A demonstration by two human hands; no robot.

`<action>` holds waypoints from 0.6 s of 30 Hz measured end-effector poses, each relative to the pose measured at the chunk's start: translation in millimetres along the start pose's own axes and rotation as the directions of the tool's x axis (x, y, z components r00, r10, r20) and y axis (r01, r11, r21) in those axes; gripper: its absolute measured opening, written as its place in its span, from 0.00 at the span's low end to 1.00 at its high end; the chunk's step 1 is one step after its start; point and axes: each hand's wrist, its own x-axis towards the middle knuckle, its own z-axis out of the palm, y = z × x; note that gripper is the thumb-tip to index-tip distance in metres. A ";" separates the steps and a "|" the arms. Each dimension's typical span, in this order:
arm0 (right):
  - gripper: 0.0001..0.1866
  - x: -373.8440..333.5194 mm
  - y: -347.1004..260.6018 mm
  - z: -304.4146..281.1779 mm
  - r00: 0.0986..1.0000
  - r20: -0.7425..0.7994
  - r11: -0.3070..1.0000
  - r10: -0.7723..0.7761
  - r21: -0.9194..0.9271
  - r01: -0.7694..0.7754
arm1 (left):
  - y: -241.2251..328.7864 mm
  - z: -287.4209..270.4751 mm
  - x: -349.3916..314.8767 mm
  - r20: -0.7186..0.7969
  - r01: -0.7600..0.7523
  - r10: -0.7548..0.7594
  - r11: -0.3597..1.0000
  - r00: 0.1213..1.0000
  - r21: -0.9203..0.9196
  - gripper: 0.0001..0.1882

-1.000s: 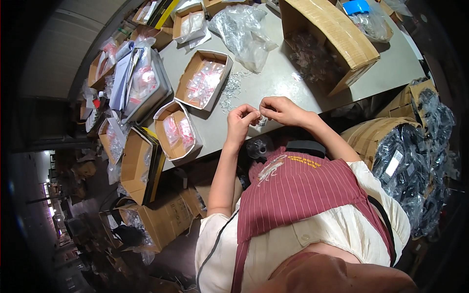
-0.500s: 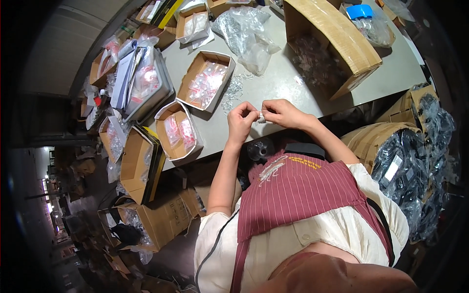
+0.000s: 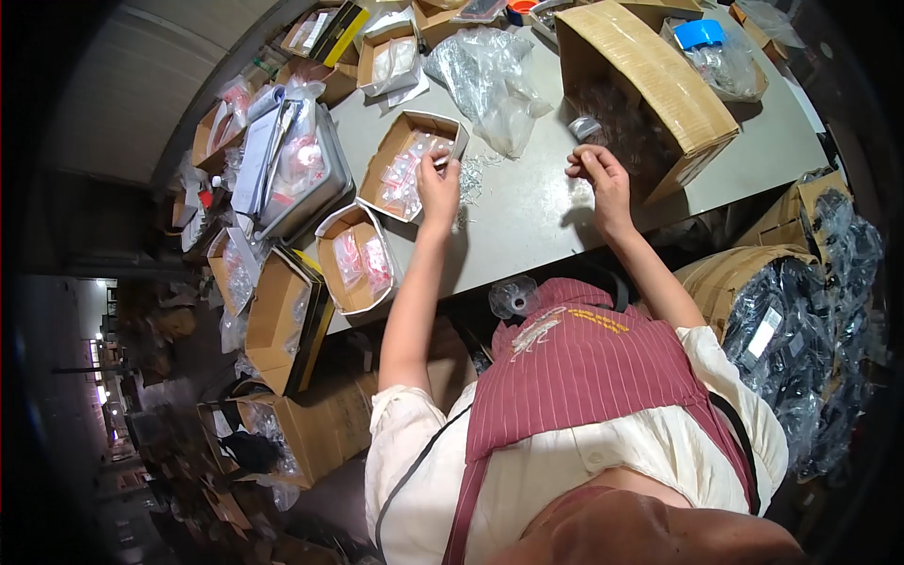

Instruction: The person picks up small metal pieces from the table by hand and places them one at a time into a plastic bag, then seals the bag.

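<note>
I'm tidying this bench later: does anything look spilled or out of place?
Small silvery pieces lie loose on the bench beside the open box at the left hand. Uncontained like that, they look spilled, though they could be set out on purpose.

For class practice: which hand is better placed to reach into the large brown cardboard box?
Likely the right hand, close by the open box; the left hand is at a shallow brown white-edged tray.
</note>
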 end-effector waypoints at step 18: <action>0.05 -46.7 71.6 -23.1 0.846 0.521 0.739 -0.118 -0.523 0.425 | -110.1 -0.3 141.8 0.075 0.489 -0.484 0.850 0.872 -0.199 0.13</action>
